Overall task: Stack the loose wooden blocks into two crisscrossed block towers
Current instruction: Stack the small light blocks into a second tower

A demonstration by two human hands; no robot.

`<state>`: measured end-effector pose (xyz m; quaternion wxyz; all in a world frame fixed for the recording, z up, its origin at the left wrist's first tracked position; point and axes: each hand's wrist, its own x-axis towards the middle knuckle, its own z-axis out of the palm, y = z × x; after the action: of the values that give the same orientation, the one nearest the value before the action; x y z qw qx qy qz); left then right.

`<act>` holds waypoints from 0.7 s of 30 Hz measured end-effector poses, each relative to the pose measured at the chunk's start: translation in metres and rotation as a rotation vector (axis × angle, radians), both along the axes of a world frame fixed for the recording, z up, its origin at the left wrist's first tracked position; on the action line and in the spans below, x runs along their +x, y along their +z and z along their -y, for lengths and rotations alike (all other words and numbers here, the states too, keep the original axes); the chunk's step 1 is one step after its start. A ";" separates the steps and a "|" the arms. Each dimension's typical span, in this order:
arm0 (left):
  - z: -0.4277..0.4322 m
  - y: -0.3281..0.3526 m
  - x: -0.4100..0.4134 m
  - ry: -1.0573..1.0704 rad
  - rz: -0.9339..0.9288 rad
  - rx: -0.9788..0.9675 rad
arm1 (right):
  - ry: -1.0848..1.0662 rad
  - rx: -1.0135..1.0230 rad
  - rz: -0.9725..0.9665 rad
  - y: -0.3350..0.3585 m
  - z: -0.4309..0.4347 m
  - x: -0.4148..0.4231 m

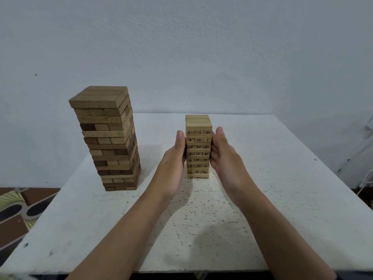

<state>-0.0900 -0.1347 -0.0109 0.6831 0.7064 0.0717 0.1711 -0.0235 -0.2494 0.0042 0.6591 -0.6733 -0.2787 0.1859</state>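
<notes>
Two crisscrossed towers stand on the white table (282, 199). The tall tower of brown blocks (110, 138) is at the left, with no hand on it. The smaller tower of pale numbered blocks (198, 147) stands near the middle. My left hand (174, 160) presses flat against its left side and my right hand (226, 156) against its right side, fingers straight, so the tower sits squeezed between both palms. The fingertips reach up to the row marked 27, 15, 30. No loose blocks lie in view.
A pale wall rises right behind the table. Patterned floor (20, 209) shows past the table's left edge. A white cable (365, 184) hangs at the far right. The tabletop is speckled with small dark marks.
</notes>
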 end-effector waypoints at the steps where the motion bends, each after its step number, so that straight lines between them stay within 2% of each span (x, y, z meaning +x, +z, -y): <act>1: 0.000 -0.001 0.000 0.000 0.002 0.002 | 0.003 -0.005 0.006 0.000 0.000 0.000; 21: 0.002 -0.008 -0.001 -0.032 -0.001 0.012 | -0.010 0.022 -0.030 -0.007 -0.001 0.000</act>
<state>-0.0909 -0.1366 -0.0187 0.6813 0.7118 0.0597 0.1600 -0.0231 -0.2484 -0.0026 0.6716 -0.6644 -0.2673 0.1898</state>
